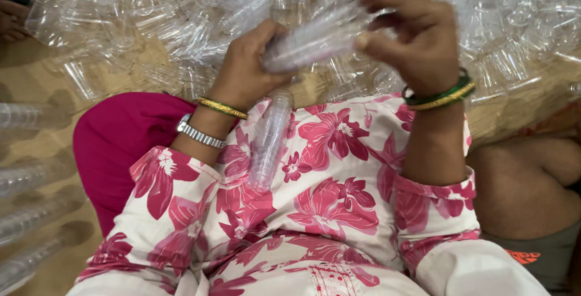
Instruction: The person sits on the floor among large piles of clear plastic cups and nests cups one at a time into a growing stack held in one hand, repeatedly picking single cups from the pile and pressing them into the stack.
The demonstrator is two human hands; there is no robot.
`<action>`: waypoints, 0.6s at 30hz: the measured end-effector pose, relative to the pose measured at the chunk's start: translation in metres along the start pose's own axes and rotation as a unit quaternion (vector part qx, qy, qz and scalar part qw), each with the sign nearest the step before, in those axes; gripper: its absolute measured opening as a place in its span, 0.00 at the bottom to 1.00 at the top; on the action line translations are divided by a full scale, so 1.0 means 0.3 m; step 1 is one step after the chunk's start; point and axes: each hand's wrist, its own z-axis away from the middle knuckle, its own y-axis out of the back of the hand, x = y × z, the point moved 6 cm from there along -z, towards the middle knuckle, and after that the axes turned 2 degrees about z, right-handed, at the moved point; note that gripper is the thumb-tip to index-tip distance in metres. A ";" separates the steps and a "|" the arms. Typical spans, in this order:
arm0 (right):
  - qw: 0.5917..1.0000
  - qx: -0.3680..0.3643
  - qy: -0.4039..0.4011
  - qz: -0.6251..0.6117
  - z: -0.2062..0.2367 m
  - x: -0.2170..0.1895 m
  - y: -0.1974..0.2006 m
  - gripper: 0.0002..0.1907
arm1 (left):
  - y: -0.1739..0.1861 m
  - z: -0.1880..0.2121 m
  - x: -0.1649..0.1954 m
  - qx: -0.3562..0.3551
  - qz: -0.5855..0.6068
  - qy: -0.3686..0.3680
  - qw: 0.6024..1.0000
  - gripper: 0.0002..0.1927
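Loose cup stacks, one on the lap, one in both hands.
A lap stack [268, 142] lies unheld and may roll off; left hand [245, 69] and right hand [417, 39] grip a stack [315, 41] over the pile [181, 12], where clear cups could slip apart.

the floor [36, 84] is covered with a tan woven mat. a large loose heap of clear plastic cups [181, 12] lies on it, spread across the far side from edge to edge. along the left edge, several long stacks of nested clear cups [30, 175] lie on their sides, roughly parallel and a little apart from each other. a magenta cushion [115, 145] rests on the mat between those stacks and the heap.
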 end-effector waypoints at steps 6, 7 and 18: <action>0.937 0.073 -0.260 0.220 -0.006 0.295 0.010 0.11 | 0.017 -0.004 -0.034 0.056 0.180 0.031 0.982 0.31; 0.897 -0.009 -0.318 0.306 0.012 0.361 -0.027 0.15 | 0.023 -0.006 -0.042 0.072 0.216 0.037 0.973 0.31; 0.955 0.030 -0.136 0.264 -0.012 0.296 -0.173 0.29 | 0.013 -0.016 -0.096 0.098 0.281 0.132 0.945 0.26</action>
